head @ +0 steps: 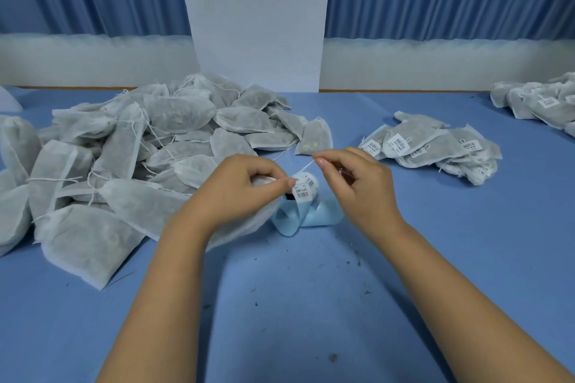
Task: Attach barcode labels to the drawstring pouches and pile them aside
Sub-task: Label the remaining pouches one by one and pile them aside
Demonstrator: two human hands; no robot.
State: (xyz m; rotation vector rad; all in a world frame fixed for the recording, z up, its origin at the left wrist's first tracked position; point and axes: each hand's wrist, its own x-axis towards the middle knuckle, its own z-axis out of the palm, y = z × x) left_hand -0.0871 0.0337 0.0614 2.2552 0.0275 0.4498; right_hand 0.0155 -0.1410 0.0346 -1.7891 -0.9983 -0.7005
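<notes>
labelling looks far from done: the big heap (140,146) at left is bare, smaller labelled piles (435,146) lie right, and the left hand (245,188) pinches a pouch (242,227) by the roll (306,190) while the right hand (357,183) clamps fingertips on its string (306,166).

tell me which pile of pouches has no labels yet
The big pile on the left: its pouches are bare, while the near right pile and the far right pile both show barcode labels.
</notes>
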